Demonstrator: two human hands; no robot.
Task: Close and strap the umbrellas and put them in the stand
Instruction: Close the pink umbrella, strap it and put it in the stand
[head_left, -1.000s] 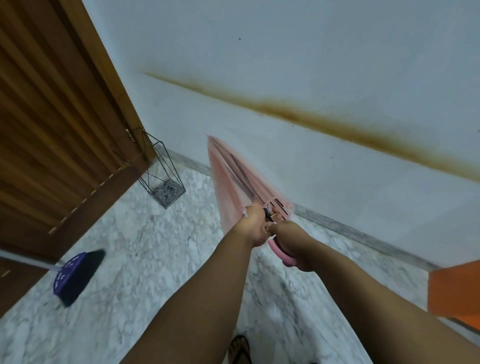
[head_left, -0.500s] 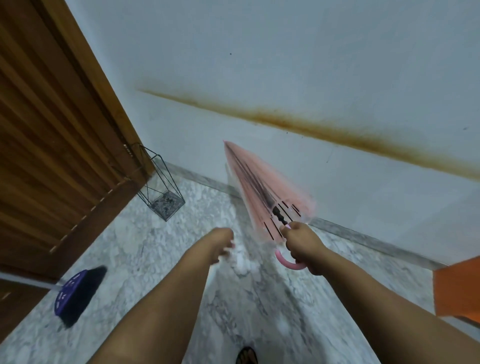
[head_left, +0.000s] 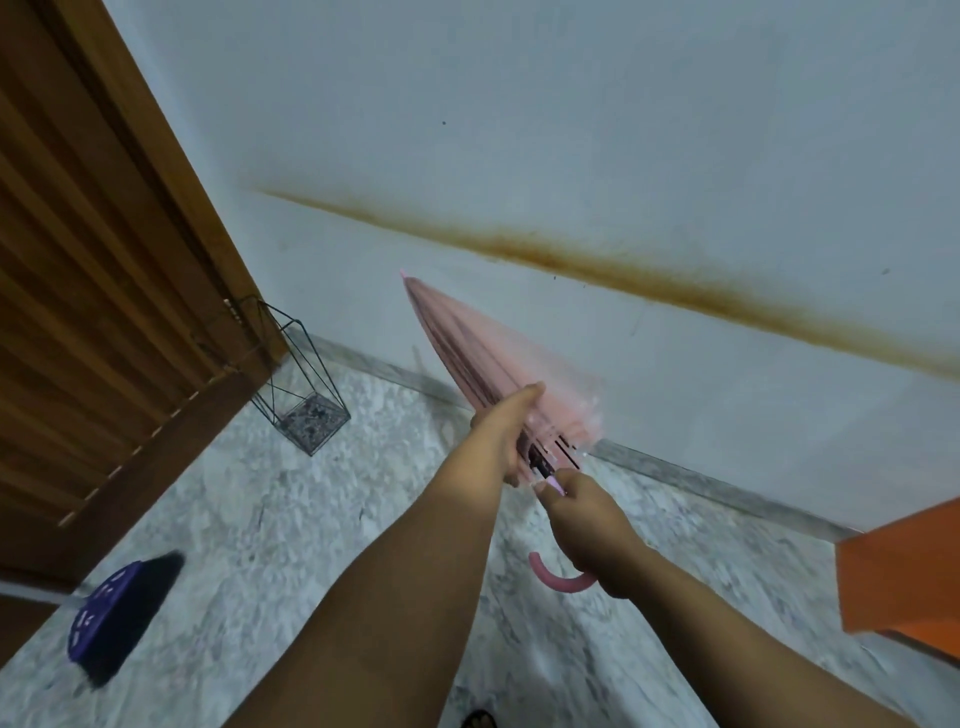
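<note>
A closed pink umbrella (head_left: 467, 353) points up and to the left in front of the white wall, its lower folds loose and blurred. My right hand (head_left: 587, 525) grips its shaft just above the curved pink handle (head_left: 558, 581). My left hand (head_left: 501, 431) lies against the lower left side of the canopy, fingers wrapped onto the fabric. A black wire umbrella stand (head_left: 306, 384) with a square base sits on the floor in the corner by the door, to the left of the umbrella, with nothing in it.
A wooden slatted door (head_left: 98, 291) fills the left side. A purple broom head (head_left: 111, 618) lies on the marble floor (head_left: 249, 519) at lower left. An orange surface (head_left: 904, 577) juts in at the right edge. A sandal toe (head_left: 478, 719) shows at the bottom.
My left hand, which had dropped away from the umbrella half a second ago, has come back up onto the canopy. The umbrella has shifted a little with my right hand.
</note>
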